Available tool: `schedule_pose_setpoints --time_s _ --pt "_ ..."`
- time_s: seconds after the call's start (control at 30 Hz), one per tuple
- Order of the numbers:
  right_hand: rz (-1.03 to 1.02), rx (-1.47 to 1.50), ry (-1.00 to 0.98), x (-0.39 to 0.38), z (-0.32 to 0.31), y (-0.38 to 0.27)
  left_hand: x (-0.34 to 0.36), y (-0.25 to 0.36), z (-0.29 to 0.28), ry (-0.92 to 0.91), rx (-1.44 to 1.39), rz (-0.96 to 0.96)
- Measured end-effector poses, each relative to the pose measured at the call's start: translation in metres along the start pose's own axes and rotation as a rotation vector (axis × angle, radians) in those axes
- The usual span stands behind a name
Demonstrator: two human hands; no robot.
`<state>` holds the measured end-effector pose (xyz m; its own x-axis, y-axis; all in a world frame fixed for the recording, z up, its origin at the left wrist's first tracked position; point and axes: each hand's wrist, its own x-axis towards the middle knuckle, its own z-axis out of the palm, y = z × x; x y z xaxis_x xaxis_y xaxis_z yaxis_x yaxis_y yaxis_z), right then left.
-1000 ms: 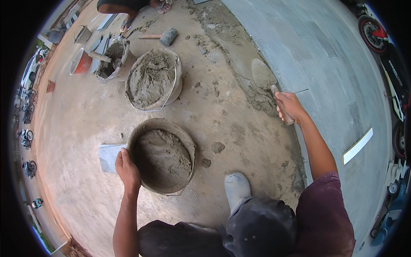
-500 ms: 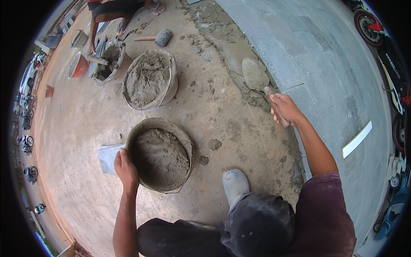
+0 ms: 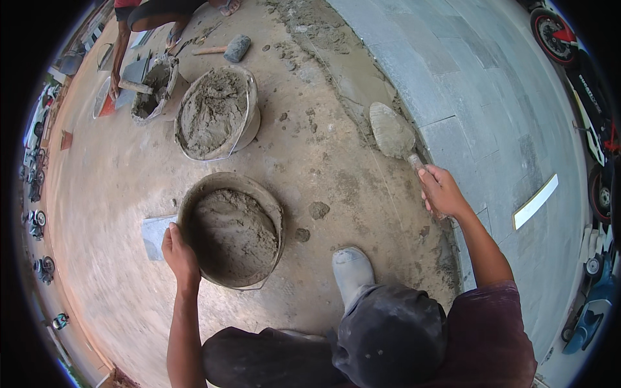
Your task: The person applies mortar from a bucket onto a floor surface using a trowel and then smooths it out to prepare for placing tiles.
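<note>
- With the fingers of the right hand [image 3: 446, 194], holding a trowel [image 3: 391, 131] by its handle, curled narrowly around it.
- Beyond those fingertips, pointing the trowel's rounded, smeared blade up and leftward, over the strip of wet mortar [image 3: 352, 77]; impossible to tell whether touching it.
- With the fingers of the left hand [image 3: 181, 257], holding the near bucket [image 3: 259, 191] at the left side of its rim, partly hidden from view.
- Just right of the left fingers, inside that bucket, lying unevenly below the rim: grey mortar [image 3: 229, 229].
- Just left of the left fingertips, lying flat on the ground: a grey tile [image 3: 155, 238], partly overlapped by the hand.
- Farther up from the left fingers, standing apart: a second bucket [image 3: 250, 131] heaped with mortar, then a third bucket [image 3: 174, 90], then a mallet [image 3: 237, 48] lying on its side.
- Between both hands' fingers, lying or standing on the ground: a mortar lump [image 3: 318, 209] and, lower, a pale boot [image 3: 352, 268].
- Right of the right fingers, stretching away: grey paving [image 3: 479, 129], bearing a white strip [image 3: 535, 202].
- Well apart from the left fingers, toward the upper left, reaching down beside an orange-red container [image 3: 105, 103]: another person's hand [image 3: 114, 88].
</note>
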<state>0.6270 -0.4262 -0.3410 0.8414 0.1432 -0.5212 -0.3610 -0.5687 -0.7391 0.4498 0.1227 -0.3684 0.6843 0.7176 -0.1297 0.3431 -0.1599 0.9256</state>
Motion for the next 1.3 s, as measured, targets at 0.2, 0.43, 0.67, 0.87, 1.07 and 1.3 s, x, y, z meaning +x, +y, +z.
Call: schedule_pose_setpoints --time_s 0.2,0.43,0.67,0.87,1.07,1.3 --pt "-0.006 -0.167 -0.051 0.033 -0.001 0.003 -0.003 0.002 0.006 -0.005 0.007 0.012" --pt "0.082 -0.028 -0.033 -0.010 -0.012 0.005 -0.001 0.002 -0.001 0.031 0.039 0.014" --pt "0.103 0.144 0.047 0.046 -0.003 -0.022 0.000 0.000 0.012 0.030 -0.003 -0.010" --pt "0.168 0.029 -0.043 -0.002 0.001 -0.009 -0.004 0.009 0.011 0.043 0.126 0.084" --pt "0.034 0.075 0.045 0.044 -0.002 -0.027 0.000 0.013 0.026 0.049 0.112 0.042" --pt "0.096 0.029 -0.037 0.041 0.005 -0.036 -0.003 0.007 0.025 0.050 0.102 0.073"
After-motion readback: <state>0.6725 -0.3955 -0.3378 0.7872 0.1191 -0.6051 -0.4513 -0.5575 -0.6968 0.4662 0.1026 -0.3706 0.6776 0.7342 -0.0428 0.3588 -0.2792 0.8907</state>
